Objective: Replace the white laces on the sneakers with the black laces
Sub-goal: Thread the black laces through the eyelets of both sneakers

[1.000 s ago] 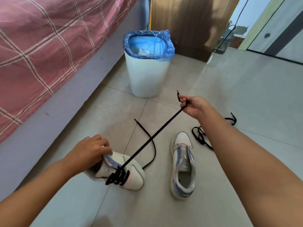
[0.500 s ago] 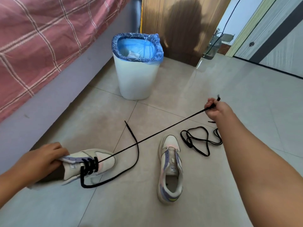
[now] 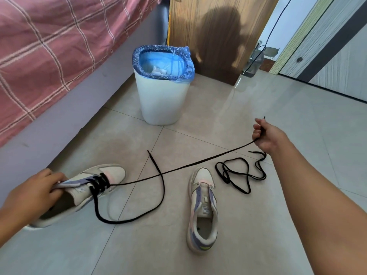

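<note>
Lace being pulled taut from a half-laced sneaker on a tiled floor.

The person's right hand (image 3: 267, 136) is curling its fingers round one end of the black lace (image 3: 198, 164), whose tip is poking out above the fist at the far right; from that grip the lace is running in a straight line leftward and nearer to the eyelets of the left sneaker (image 3: 85, 192). The left hand (image 3: 33, 195) is gripping that sneaker's tongue and collar, tilting the shoe off the floor (image 3: 248, 108). The lace's other end is trailing loose in a curve on the tiles. The second sneaker (image 3: 202, 211) is lying unlaced to the right, with a spare black lace (image 3: 241, 175) tangled just beyond it, below the right hand. A lined bin (image 3: 161, 96) is standing farther off.
</note>
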Tool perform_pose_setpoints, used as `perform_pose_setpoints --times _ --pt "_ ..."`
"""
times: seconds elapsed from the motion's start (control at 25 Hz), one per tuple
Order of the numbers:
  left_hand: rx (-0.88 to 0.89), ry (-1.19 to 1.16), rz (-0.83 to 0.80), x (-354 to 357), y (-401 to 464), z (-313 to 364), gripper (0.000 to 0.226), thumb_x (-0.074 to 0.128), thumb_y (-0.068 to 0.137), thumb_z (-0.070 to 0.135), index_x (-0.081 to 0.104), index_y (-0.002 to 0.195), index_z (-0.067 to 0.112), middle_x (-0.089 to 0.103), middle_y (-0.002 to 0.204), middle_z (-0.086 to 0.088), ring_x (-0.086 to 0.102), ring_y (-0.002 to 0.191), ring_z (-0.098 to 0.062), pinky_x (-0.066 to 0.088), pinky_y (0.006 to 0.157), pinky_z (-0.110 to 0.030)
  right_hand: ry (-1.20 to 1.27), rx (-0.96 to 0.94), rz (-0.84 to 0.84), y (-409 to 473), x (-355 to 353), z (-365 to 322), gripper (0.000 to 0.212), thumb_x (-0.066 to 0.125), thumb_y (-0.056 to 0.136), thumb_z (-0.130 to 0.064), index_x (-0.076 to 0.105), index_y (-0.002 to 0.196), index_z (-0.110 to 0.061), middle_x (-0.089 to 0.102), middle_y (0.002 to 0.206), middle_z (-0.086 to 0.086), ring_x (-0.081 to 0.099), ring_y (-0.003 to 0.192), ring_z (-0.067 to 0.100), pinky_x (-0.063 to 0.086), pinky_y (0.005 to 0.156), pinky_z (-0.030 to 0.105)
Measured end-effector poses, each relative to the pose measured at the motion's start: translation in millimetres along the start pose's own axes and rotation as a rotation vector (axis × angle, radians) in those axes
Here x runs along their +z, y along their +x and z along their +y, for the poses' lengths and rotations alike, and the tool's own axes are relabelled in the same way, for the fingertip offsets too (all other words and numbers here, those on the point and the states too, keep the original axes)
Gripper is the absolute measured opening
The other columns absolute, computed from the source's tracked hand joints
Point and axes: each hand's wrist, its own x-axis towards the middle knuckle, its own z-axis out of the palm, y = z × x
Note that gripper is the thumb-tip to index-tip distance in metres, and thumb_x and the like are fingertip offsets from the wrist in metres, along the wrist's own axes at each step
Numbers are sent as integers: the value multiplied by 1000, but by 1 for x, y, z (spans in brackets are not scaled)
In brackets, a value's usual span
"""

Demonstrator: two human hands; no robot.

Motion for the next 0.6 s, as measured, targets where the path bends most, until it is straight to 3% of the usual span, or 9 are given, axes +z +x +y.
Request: perform_pose_setpoints --times 0.16,0.28,0.36,0.4,0.48,0.6 --pt "-38 -130 35 -31 4 70 18 63 76 2 61 85 17 48 84 -4 55 85 -32 38 68 -33 -530 167 -486 -55 40 4 14 57 88 -12 68 91 -4 50 71 4 44 54 7 41 44 14" --pt "-22 -243 124 -47 9 111 12 56 78 3 59 87 11 51 89 -9 50 83 -27 32 66 -31 -753 489 -1061 -123 64 13 24 82 65 -21 76 83 -6 64 62 8 56 46 8 41 35 13" --pt "-8 -300 251 -58 12 126 13 55 81 4 61 91 10 51 92 -8 49 80 -23 30 65 -26 -748 730 -1496 -170 72 18 18 77 76 -19 74 91 -9 72 71 6 65 53 8 49 41 15" --pt "-4 -328 314 -62 12 132 15 55 82 5 62 94 10 51 93 -6 48 77 -21 28 65 -23 -797 767 -1607 -188 74 21 15 74 80 -17 73 94 -12 72 74 3 66 56 8 52 45 16" --pt "16 -383 399 -70 11 146 16 54 84 6 63 96 11 50 93 -3 45 73 -14 27 62 -19 -917 595 -1519 -206 80 27 12 72 79 -20 74 90 -14 72 73 2 64 55 7 52 49 18" --pt "55 -438 458 -78 7 164 17 55 85 6 65 97 13 48 90 2 40 68 -7 28 59 -19 -794 57 -925 -198 91 33 18 68 70 -19 72 80 -5 70 72 14 61 53 13 51 50 19"
